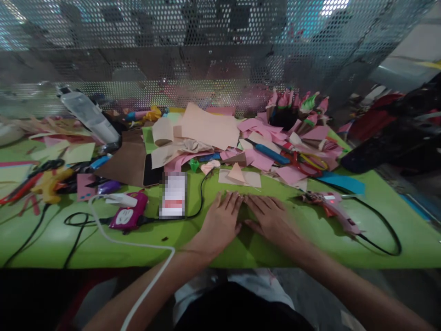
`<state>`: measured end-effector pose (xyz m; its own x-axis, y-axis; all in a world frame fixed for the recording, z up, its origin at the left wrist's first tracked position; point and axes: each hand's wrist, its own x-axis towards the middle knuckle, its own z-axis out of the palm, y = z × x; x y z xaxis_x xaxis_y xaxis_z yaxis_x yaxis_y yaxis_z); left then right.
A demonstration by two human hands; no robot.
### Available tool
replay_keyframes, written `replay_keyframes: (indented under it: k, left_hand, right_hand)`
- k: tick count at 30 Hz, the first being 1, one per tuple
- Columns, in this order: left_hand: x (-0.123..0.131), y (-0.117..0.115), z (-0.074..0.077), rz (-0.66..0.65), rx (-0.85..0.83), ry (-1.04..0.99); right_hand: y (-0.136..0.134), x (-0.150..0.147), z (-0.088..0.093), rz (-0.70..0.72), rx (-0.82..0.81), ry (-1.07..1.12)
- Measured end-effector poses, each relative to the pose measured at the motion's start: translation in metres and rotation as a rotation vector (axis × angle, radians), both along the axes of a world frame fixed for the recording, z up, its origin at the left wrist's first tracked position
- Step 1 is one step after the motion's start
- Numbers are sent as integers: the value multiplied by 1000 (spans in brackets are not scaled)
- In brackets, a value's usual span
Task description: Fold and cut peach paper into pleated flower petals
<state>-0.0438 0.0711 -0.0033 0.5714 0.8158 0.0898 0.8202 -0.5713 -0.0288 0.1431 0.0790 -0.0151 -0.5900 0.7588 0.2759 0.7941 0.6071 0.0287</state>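
Observation:
My left hand (223, 214) lies palm down on the green table (213, 250), fingers stretched forward. Beside it, my right hand (270, 214) rests the same way, its fingertips close to those of the left. I see nothing held in either hand; what lies under the palms is hidden. Just beyond the fingertips sits a small peach folded paper triangle (236, 173) on a flat beige paper strip (253, 179). A phone (173, 195) with a blurred screen is left of my left hand. To the right of my right hand lies a pink glue gun (339, 212), its cord curling on the table.
Pink and beige paper (210, 126) is heaped along the back against a perforated metal screen (206, 87). A blue-handled tool (270, 152) and scissors (305, 164) lie on the heap. At left are a magenta power adapter (129, 215), a white cable (138, 245) and a clear bottle (89, 115).

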Motion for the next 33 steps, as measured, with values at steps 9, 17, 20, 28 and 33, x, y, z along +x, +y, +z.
replay_keyframes:
  k: [9,17,20,28,33]
  left_hand:
    - [-19,24,25,99,32,-244]
    - [-28,21,23,134,-119,-313]
    - [-24,23,23,103,-171,-333]
    - [-7,36,34,58,-281,-317]
    - [-12,43,37,151,-274,-313]
  right_hand:
    - [10,10,6,-133,-20,112]
    - [-3,-2,13,-92,-66,135]
    - [-7,-5,12,-86,-104,107]
    - [-8,-5,5,-83,-3,72]
    - [-11,4,12,-40,32,53]
